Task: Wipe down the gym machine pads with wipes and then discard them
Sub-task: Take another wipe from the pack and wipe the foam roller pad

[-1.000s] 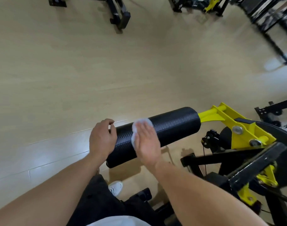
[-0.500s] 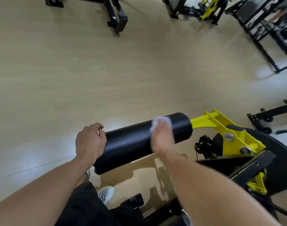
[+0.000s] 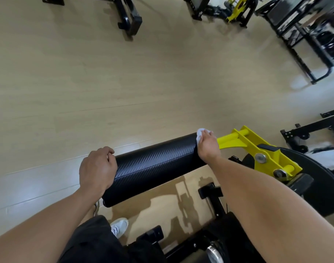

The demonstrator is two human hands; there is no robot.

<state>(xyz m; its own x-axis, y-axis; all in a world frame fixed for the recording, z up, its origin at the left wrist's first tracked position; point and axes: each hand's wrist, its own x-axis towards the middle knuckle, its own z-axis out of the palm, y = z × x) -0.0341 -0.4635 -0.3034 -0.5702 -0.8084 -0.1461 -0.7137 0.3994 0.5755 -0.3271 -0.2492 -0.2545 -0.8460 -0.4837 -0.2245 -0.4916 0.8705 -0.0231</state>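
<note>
White and crumpled, the wipe (image 3: 200, 134) sits under the fingers of the right hand (image 3: 207, 147), which press it flat against the far end of the black roller pad (image 3: 154, 166), just beside the yellow arm (image 3: 253, 147) that carries it. At the pad's near end the left hand (image 3: 97, 168) curls over the cap (fingertips tucked out of sight). Pale wood flooring (image 3: 105, 82) spreads beyond, with black machine frames (image 3: 128, 14) well apart at the top, and a white shoe (image 3: 119, 225) below.
</note>
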